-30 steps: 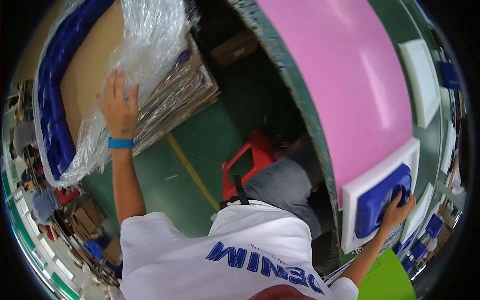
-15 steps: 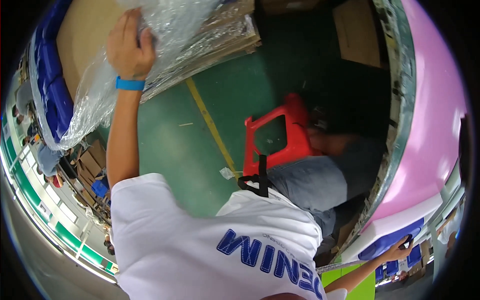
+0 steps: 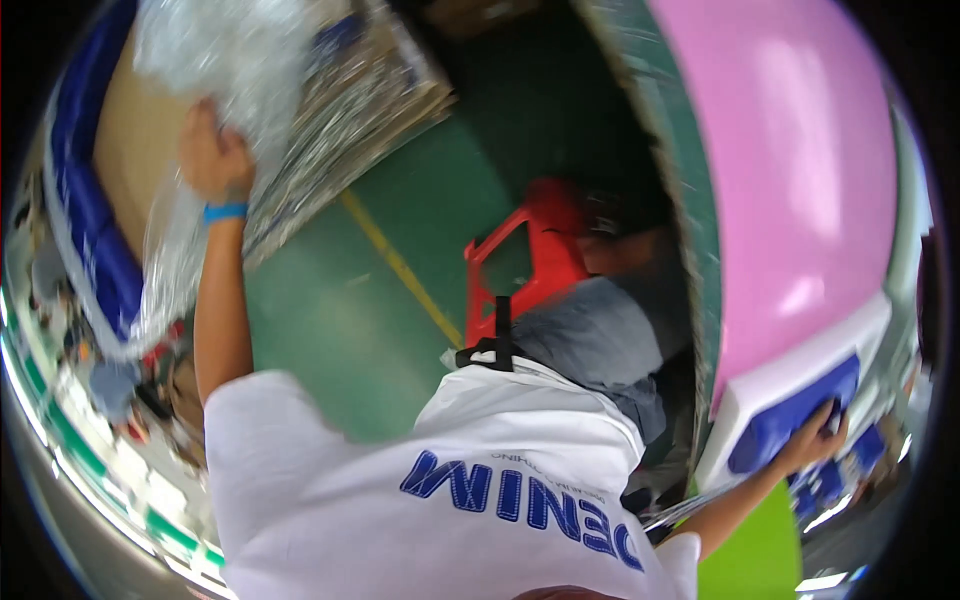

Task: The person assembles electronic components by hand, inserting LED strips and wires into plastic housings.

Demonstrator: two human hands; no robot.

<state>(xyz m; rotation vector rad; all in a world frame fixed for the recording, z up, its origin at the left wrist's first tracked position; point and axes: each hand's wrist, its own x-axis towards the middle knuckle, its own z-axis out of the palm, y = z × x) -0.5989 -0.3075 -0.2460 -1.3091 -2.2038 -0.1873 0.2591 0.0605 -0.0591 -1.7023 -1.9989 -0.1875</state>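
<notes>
My left hand, with a blue band at its wrist, is at the far left. Its fingers are curled at the edge of a crinkled clear plastic sheet and seem to grip it; motion blurs the fingertips. Under the sheet is a stack of flat cardboard. On the right, my right hand rests by a dark blue piece lying on a white slab. Its fingers are closed round a small black object, too small to make out.
A glossy pink surface covers the bench at my right. Below me, a red plastic stool stands on the green floor. Dark blue padded pieces wrapped in plastic line the left. A bright green panel lies near my right forearm.
The view has turned, so the pink surface, white slab and blue piece show more. My left hand and the bunched plastic sit farther left. My right hand stays by the blue piece.
</notes>
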